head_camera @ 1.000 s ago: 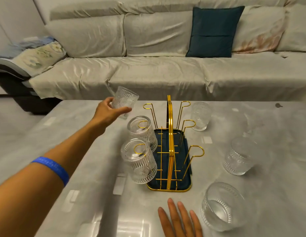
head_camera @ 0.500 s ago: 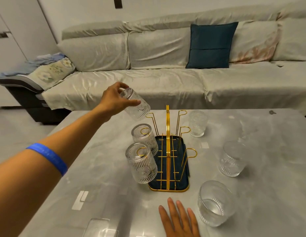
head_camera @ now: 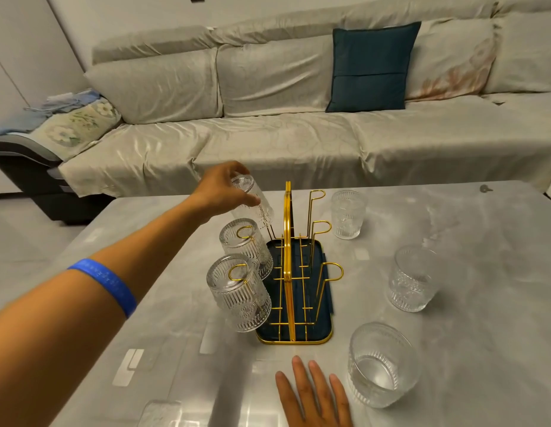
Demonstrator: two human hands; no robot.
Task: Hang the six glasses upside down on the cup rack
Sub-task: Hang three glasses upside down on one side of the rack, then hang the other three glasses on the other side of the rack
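Observation:
A gold wire cup rack (head_camera: 288, 257) with a dark blue tray stands in the middle of the grey table. Two ribbed glasses hang upside down on its left prongs, the near one (head_camera: 238, 298) and the middle one (head_camera: 246, 246). My left hand (head_camera: 220, 188) grips a third glass (head_camera: 252, 201) by its base, turned upside down and tilted over the far left prong. Three glasses stand upright to the right of the rack: a far glass (head_camera: 347, 213), a middle glass (head_camera: 411, 278) and a near glass (head_camera: 382, 363). My right hand (head_camera: 314, 396) lies flat on the table, fingers spread.
The table (head_camera: 452, 223) has a marbled grey top. A grey sofa (head_camera: 298, 140) with a dark teal cushion (head_camera: 371, 66) runs behind its far edge. A small dark object (head_camera: 485, 188) lies near the far right corner. The three right prongs of the rack are bare.
My left hand lifted the glass from the far left of the table, turned it upside down and carried it right, over the rack's far left prong. My right hand stayed flat.

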